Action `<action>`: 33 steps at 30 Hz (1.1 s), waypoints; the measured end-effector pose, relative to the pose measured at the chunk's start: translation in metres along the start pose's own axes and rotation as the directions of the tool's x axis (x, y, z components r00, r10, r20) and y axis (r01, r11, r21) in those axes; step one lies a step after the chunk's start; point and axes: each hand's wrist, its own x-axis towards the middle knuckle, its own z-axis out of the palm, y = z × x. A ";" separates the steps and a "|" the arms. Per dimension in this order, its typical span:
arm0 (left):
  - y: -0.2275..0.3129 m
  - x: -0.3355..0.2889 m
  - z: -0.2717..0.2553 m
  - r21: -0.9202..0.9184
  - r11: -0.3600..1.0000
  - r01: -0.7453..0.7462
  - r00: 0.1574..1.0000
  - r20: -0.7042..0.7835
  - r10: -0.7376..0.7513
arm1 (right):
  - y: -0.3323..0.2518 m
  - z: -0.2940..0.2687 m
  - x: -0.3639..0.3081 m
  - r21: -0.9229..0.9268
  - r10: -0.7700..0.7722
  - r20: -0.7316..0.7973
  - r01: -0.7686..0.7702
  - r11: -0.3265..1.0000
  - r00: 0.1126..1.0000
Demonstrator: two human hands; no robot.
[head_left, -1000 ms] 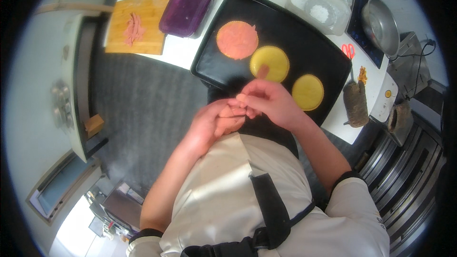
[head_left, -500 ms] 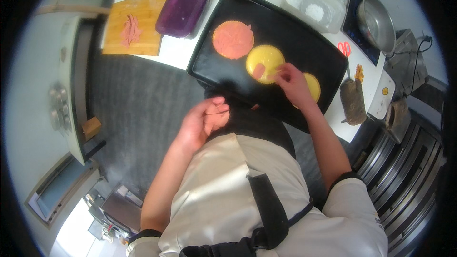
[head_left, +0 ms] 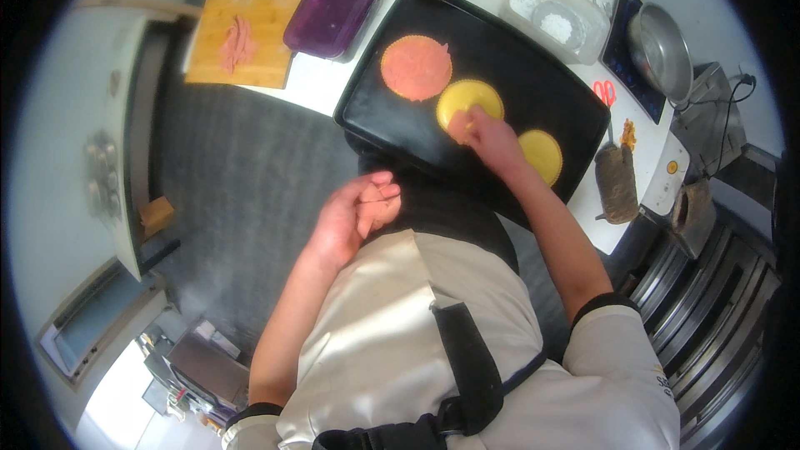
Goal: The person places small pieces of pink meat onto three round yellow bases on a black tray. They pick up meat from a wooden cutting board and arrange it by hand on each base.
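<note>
Where both hands met at the apron a second ago, the right hand's fingers [head_left: 472, 122] now press a pink meat slice [head_left: 457, 126] onto the middle round yellow pastry shell [head_left: 469, 100] on the black baking tray [head_left: 533, 75]; the left hand [head_left: 354, 217] hangs back, loosely curled around more pink slices [head_left: 382, 194].

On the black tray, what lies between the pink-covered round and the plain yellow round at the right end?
In the head view, a middle yellow round lies between them, with the right hand laying a pink slice on it.

No packages, labels, signs or screens visible
</note>
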 end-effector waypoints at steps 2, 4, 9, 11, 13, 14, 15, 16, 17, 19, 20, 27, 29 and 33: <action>-0.001 -0.001 -0.002 -0.010 1.000 -0.002 1.000 -0.002 0.002 | 0.000 0.002 0.003 -0.129 -0.003 -0.009 0.002 0.992 1.000; -0.001 -0.002 -0.005 -0.007 1.000 0.002 1.000 -0.018 -0.002 | 0.002 0.001 0.004 -0.150 -0.044 0.004 0.045 0.988 0.999; -0.003 -0.002 -0.009 -0.017 1.000 0.003 1.000 -0.028 -0.004 | 0.003 0.001 0.004 -0.191 -0.063 0.026 0.067 0.979 0.998; -0.003 -0.003 -0.013 -0.019 1.000 0.003 1.000 -0.027 -0.003 | 0.002 0.003 0.006 -0.224 -0.043 0.019 0.047 0.973 0.999; -0.004 -0.003 -0.018 -0.021 1.000 0.003 1.000 -0.031 -0.004 | 0.001 0.005 0.006 -0.230 -0.028 -0.008 0.026 0.973 1.000; -0.004 -0.002 -0.020 -0.017 1.000 0.003 0.999 -0.033 -0.003 | 0.000 0.006 0.006 -0.237 0.005 -0.008 -0.006 0.972 1.000; -0.004 -0.002 -0.023 -0.014 1.000 0.004 0.999 -0.035 -0.004 | -0.001 0.007 0.005 -0.235 0.012 -0.029 -0.018 0.972 1.000; -0.005 -0.001 -0.027 -0.002 1.000 0.003 0.999 -0.041 -0.003 | -0.003 0.006 0.004 -0.238 0.043 -0.038 -0.051 0.970 0.998; -0.006 -0.001 -0.031 -0.012 1.000 0.001 0.999 -0.035 -0.001 | -0.005 0.005 0.003 -0.237 0.079 -0.042 -0.087 0.968 0.996; -0.010 0.000 -0.040 -0.017 1.000 -0.008 0.999 -0.031 0.008 | -0.008 -0.004 -0.003 -0.206 0.062 -0.211 -0.106 0.973 0.975; -0.013 -0.001 -0.046 -0.031 0.999 -0.011 0.999 -0.039 0.010 | -0.011 -0.009 -0.008 -0.189 0.074 -0.282 -0.131 0.973 0.957; -0.040 0.002 -0.097 -0.141 0.990 -0.019 0.999 -0.040 0.014 | -0.071 -0.020 -0.049 -0.019 0.189 -0.096 -0.192 0.981 0.977; -0.043 0.011 -0.113 -0.162 0.987 -0.011 0.999 -0.041 0.005 | -0.102 -0.004 -0.065 0.050 0.104 -0.023 -0.103 0.993 0.994; -0.045 0.032 -0.156 -0.171 0.985 -0.011 1.000 -0.013 0.009 | -0.161 0.043 -0.089 0.121 0.010 0.325 -0.052 0.991 0.946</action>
